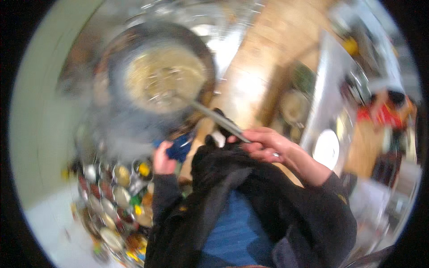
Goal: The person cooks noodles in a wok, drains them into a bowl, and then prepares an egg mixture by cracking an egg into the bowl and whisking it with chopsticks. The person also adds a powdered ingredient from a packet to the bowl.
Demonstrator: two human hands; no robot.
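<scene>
My right hand (268, 145) is closed around the long metal handle (221, 120) of a cooking utensil. Its far end dips into a large dark wok (115, 72), where blur hides the shape of the head. Pale yellow, wet-looking food or liquid (140, 72) covers the bottom of the wok, and steam seems to hang over it. At the wok's near side my left hand (164, 159) grips a blue cloth (181, 147) between thumb and fingers. Whether the cloth touches the wok I cannot tell.
Several condiment containers (122, 176) crowd the lower left. A metal counter (316, 97) runs along the right, with a white plate (326, 149) on it. Beneath its edge stands a round container (294, 106). Tan tiled floor (248, 77) lies between stove and counter.
</scene>
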